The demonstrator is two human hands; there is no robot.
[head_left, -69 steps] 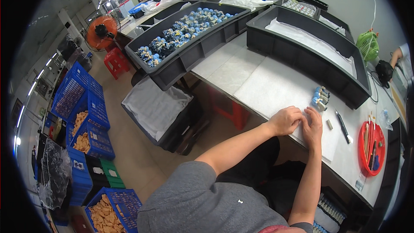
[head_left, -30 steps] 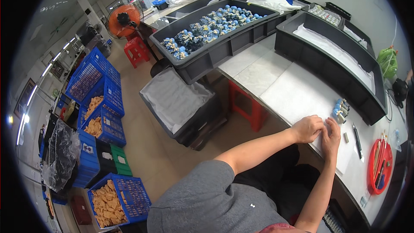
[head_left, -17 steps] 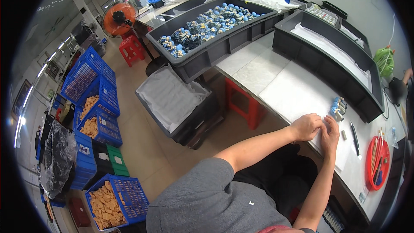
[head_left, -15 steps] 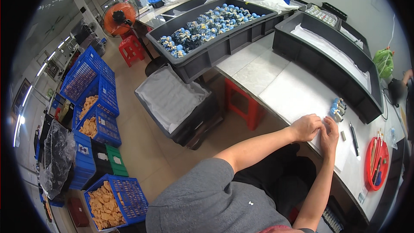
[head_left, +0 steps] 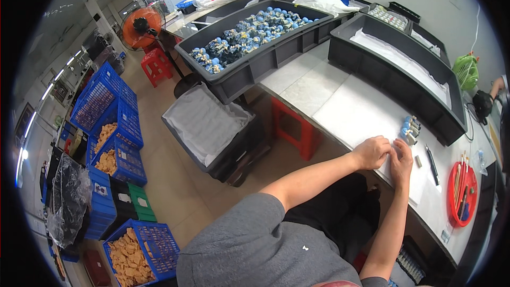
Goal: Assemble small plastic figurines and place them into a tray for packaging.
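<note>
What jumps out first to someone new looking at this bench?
Probably the long dark tray heaped with small blue and grey parts, at the table's far left. Next, the left hand and right hand pressed together at the table's near edge, beside a short row of the same blue-capped pieces. Bright blue crates line the floor on the left.

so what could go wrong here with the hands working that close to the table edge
1. The left hand and right hand meet near the front edge of the white table; whatever small piece they handle, hidden between them, could drop to the floor.
2. The cluster of small blue-capped figures stands just beyond the fingers, so a hand pushing forward might topple it.
3. The black pen lies loose beside the right hand and may get knocked away.
</note>
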